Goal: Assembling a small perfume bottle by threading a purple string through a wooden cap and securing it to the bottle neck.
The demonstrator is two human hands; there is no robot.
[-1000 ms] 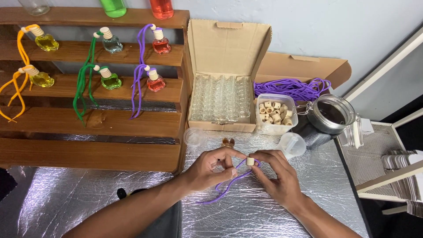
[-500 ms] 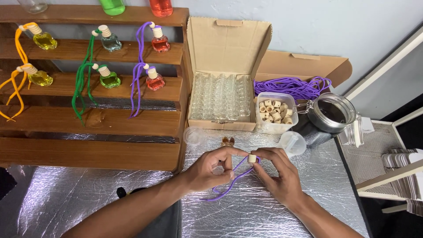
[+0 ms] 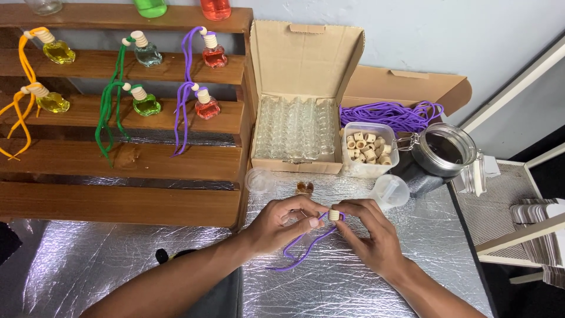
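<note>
Silver foil covers the table (image 3: pixel 412 265). Both hands meet mid-table: right hand (image 3: pixel 376 238) pinches a small wooden cap (image 3: pixel 333 215), left hand (image 3: pixel 288 222) pinches the purple cord (image 3: pixel 303 250) just left of it, and the cord trails down-left toward the body.

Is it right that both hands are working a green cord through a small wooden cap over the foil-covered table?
Not quite: the head view shows a purple cord, not green. The left hand and right hand do hold it at the small wooden cap over the foil-covered table.
</note>
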